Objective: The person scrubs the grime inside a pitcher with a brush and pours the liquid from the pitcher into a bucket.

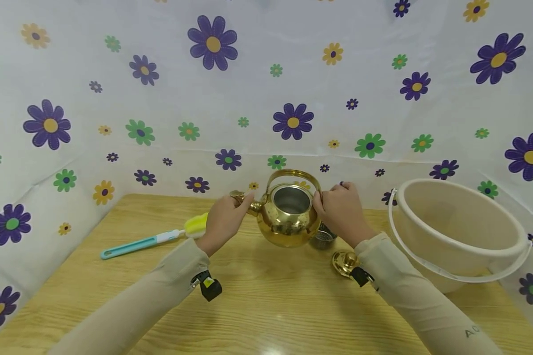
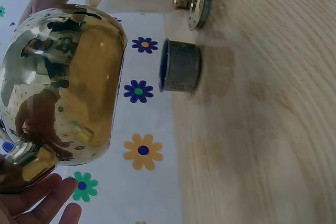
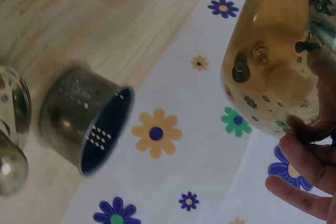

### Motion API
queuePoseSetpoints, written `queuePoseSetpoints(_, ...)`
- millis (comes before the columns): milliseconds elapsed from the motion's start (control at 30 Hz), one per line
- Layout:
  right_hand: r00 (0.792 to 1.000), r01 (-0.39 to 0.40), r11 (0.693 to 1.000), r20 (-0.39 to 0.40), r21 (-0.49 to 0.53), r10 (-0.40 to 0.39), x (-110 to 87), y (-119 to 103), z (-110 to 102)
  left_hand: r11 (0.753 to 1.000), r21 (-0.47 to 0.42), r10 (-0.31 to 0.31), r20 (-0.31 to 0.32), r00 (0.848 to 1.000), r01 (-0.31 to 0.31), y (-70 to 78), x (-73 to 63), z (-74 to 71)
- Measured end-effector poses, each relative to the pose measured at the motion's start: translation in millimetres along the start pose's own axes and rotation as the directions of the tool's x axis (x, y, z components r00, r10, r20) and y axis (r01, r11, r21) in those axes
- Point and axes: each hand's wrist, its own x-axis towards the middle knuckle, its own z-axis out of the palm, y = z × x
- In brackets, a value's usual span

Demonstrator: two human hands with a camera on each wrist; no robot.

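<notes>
A shiny gold teapot [image 1: 288,229] with no lid on it is held up above the wooden table, its round opening facing me. My left hand [image 1: 224,219] grips its spout; in the left wrist view several fingertips [image 2: 44,208] show below the spout. On the other side my right hand [image 1: 342,212] holds the teapot near the foot of its arched handle, thumb in front. Under it a perforated metal strainer [image 3: 79,116] stands on the table, partly hidden in the head view. The gold lid [image 1: 343,262] lies beside my right wrist, knob up.
A cleaning brush [image 1: 142,244] with a turquoise handle and yellow sponge head lies on the left. To the right stands a large cream bucket [image 1: 459,249] with its bail handle hanging down in front. Flower-printed cloth [image 1: 248,88] hangs behind the table.
</notes>
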Motion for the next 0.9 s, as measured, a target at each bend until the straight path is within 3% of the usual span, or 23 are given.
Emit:
queuePoseSetpoints(200, 0.998, 0.036, 0.999, -0.044, -0.012, -0.036, -4.5, -13.4, 24.4, 0.998, -0.011, -0.061, 0.061, 0.996, 0.061, -22.3, -3.7, 1.1)
queuePoseSetpoints(333, 0.999, 0.032, 0.999, -0.024, 0.002, -0.032, -4.5, -22.1, 38.5, 0.995, -0.018, -0.094, 0.105, 0.99, 0.096, -37.6, -6.9, 2.2)
queuePoseSetpoints(567, 0.998, 0.063, 0.998, -0.011, -0.018, -0.063, -5.7, -37.9, 57.8, 0.986, -0.051, -0.146, 0.196, 0.97, 0.158, -62.5, -11.9, 2.1)
queuePoseSetpoints(900, 0.996, 0.084, 0.995, 0.009, -0.045, -0.084, -10.7, -54.3, 74.6, 0.99, 0.011, -0.138, 0.245, 0.96, 0.14, -85.6, -18.7, 1.3)
